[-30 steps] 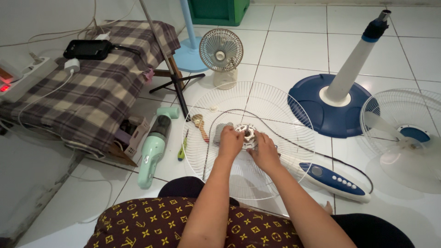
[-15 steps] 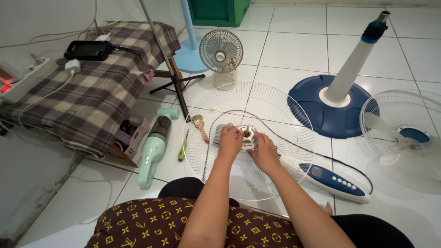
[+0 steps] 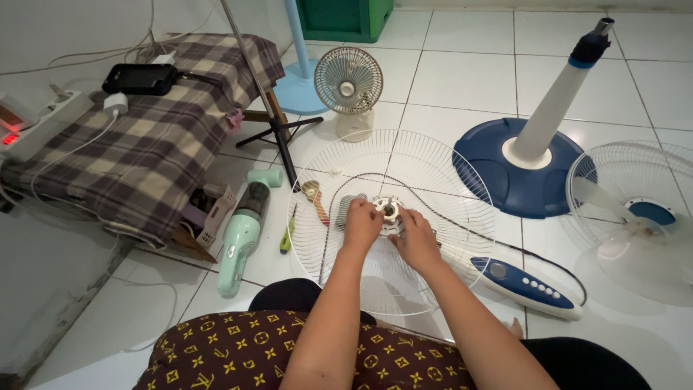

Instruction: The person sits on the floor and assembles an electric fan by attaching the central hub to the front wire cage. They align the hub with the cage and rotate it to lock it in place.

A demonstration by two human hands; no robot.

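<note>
A round white wire fan guard (image 3: 433, 166) lies flat on the tiled floor in front of me. At its centre sits a small white fan motor hub (image 3: 390, 210) with a hole in the middle. My left hand (image 3: 361, 222) grips the hub's left side, and my right hand (image 3: 413, 237) holds its right side, fingers curled on it. A black cable (image 3: 505, 242) arcs over the guard. A blue and white fan control housing (image 3: 523, 282) lies just right of my right hand.
A green screwdriver (image 3: 288, 230) and a mint handheld vacuum (image 3: 241, 237) lie at the left. A small desk fan (image 3: 349, 83) stands behind. A blue fan base with pole (image 3: 527, 162) and a bladed fan guard (image 3: 639, 217) are at the right. A plaid-covered bench (image 3: 151, 137) stands left.
Both hands stay on the hub with only slight finger shifts. Nothing else has moved.
</note>
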